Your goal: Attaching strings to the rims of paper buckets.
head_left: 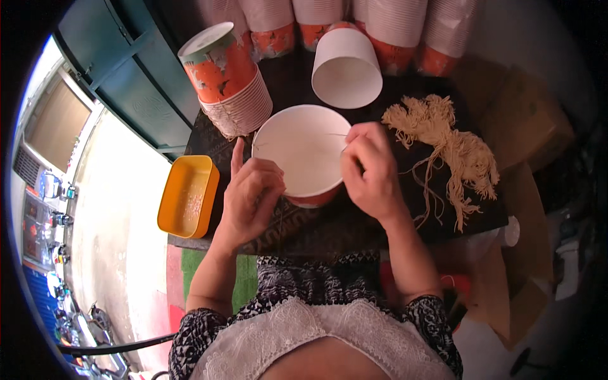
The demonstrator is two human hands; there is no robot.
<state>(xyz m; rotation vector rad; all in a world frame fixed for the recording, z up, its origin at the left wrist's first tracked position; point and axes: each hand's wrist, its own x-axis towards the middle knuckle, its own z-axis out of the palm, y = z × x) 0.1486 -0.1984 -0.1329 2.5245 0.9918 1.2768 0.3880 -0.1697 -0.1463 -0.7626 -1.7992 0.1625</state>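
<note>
A white-lined paper bucket (301, 149) with an orange outside stands upright in front of me, its mouth facing up. My right hand (372, 170) is closed at its right rim in a pinch, beside a thin string (337, 134) that pokes through the wall. At the left rim is my left hand (252, 193), one finger raised and the others curled; whether something is in them is hidden. Another short strand shows inside the left wall. To the right lies a bundle of cream strings (465, 155), with a few loose strands trailing toward me.
A stack of orange buckets (231, 82) stands at the back left, and a single bucket (347, 73) lies tipped behind the upright one. Bagged bucket stacks (396, 31) line the back. A yellow tray (209, 196) with small bits sits left; cardboard (529, 253) is right.
</note>
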